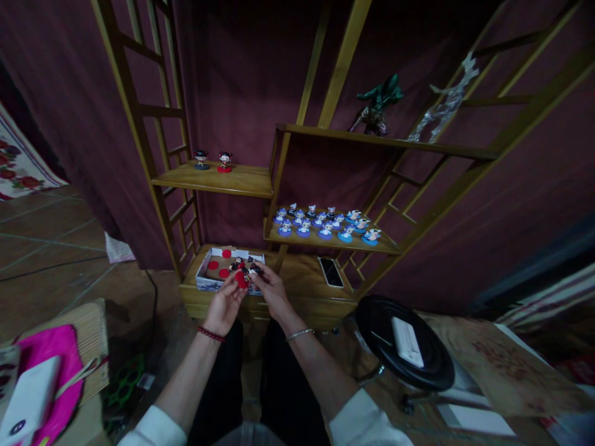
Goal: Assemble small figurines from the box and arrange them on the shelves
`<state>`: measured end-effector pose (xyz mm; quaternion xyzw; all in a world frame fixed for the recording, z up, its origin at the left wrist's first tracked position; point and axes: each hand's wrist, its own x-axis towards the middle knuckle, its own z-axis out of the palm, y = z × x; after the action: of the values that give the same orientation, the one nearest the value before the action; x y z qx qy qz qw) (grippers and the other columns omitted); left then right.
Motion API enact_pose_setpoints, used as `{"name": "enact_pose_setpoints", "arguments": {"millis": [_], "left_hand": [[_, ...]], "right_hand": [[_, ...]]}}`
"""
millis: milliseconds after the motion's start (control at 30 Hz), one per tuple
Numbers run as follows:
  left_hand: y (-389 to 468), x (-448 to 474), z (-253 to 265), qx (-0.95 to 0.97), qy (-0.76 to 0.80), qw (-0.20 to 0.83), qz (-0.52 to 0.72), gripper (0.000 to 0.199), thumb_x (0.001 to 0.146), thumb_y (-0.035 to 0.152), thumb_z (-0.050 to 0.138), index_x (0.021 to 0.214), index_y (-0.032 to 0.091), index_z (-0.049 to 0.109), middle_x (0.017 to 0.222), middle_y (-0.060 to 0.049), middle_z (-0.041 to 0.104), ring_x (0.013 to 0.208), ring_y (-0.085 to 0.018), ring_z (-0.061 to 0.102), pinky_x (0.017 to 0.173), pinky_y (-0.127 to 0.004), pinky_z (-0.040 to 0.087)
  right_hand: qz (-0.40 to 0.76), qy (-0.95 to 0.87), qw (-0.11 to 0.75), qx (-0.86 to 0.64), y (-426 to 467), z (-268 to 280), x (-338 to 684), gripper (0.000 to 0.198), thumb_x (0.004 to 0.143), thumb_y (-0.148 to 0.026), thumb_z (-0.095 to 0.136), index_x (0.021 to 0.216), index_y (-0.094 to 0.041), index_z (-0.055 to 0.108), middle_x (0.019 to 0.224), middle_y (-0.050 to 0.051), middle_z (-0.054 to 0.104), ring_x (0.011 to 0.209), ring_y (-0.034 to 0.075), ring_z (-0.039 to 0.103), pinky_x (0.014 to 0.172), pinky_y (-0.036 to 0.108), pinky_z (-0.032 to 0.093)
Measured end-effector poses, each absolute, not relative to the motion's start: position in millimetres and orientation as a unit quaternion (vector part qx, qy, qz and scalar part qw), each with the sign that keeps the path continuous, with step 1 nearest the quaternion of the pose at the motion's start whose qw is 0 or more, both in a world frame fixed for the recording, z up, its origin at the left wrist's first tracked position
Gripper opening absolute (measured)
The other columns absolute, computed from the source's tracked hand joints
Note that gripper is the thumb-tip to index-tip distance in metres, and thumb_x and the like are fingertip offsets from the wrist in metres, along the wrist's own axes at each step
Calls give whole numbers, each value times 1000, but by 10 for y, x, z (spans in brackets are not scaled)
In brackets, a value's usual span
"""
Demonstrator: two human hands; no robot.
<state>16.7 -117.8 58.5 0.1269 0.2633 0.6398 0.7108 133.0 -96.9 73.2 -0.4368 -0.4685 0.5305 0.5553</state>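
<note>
Both hands meet over the front edge of an open cardboard box point(209, 285) on the cabinet's lower board. My left hand point(225, 305), palm up, has its fingertips closed on a small red disc point(242, 279). My right hand point(272, 290) pinches a small black-haired figurine point(255, 271) right beside the disc. Whether the figurine and disc are joined, I cannot tell. Inside the box lie several red discs point(212, 265) and other dark-haired figurines point(238, 261), partly hidden by my fingers.
Several blue-and-white figurines point(325, 231) stand in rows on the middle shelf point(334, 243). Two figurines point(224, 162) stand on the left shelf point(242, 179). A phone point(331, 272) lies right of the box. A black stool point(434, 365) bears a white object point(407, 342). Statues point(379, 105) stand higher up.
</note>
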Motion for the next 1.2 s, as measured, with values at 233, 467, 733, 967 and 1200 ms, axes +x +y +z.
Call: {"name": "enact_pose_setpoints", "arguments": {"millis": [233,467,733,967,1200], "left_hand": [[-1254,152,612,133,290,707,631,25,70,3,51,89,14,62,81,-6,66,70,-12,61,69,-24,49],[-1322,161,548,107,308,715,618,19,73,2,46,81,13,59,72,-5,65,65,-12,61,64,-23,51],[-1403,199,546,90,321,721,608,17,74,2,44,77,12,57,70,-6,64,62,-12,60,61,-23,50],[-1396,239,533,88,325,729,596,17,73,2,45,76,12,57,69,-6,64,61,-12,60,60,-23,50],[-1372,246,532,82,334,725,597,16,72,2,45,75,12,58,69,-7,64,63,-13,60,61,-24,50]], "right_hand": [[531,-470,571,-414,-1018,708,1265,43,61,-33,66,102,-21,61,91,2,65,77,16,59,63,27,50],[522,-468,570,-429,-1091,616,1235,41,61,-33,65,100,-21,61,88,1,65,73,15,58,58,24,49],[523,-451,568,-448,-1161,555,1251,40,60,-33,66,98,-20,61,80,0,65,70,14,59,57,24,48],[529,-435,572,-451,-1185,513,1303,41,61,-35,66,99,-21,61,83,1,65,72,14,59,58,24,49],[524,-436,575,-453,-1118,433,1281,39,62,-35,65,98,-21,61,83,0,65,73,15,60,58,24,49]]}}
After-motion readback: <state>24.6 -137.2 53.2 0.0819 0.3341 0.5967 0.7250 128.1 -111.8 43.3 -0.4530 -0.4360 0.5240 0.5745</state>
